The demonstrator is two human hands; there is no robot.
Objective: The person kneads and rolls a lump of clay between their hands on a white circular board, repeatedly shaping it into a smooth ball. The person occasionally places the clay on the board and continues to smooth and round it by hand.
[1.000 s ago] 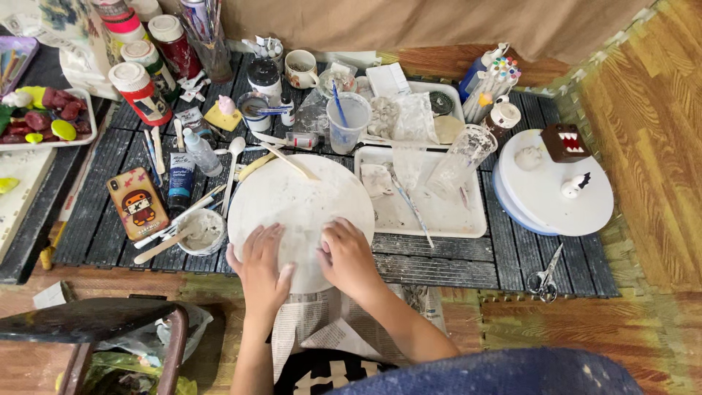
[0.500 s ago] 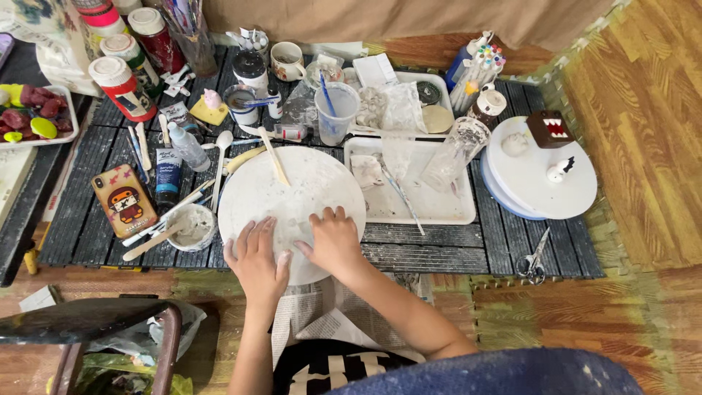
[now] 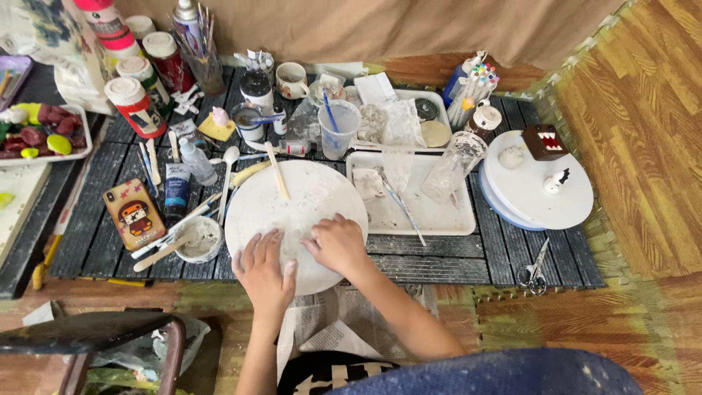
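Far left, a tray of coloured clay pieces [image 3: 44, 135]; nearer, a phone in a cartoon case [image 3: 133, 214] and a small white bowl [image 3: 200, 238]. On the round white board [image 3: 292, 208], left hand [image 3: 265, 274] flat, fingers spread, gripping nothing; right hand [image 3: 338, 243] loosely curled, pressing down, anything beneath it hidden. Probably kneading or flattening. Next likely needs firm, even pressure. Right, a white tray [image 3: 439, 216], scissors [image 3: 535, 267].

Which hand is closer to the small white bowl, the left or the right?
Left. The left hand lies just right of the small white bowl; the right hand rests farther right on the round white board.
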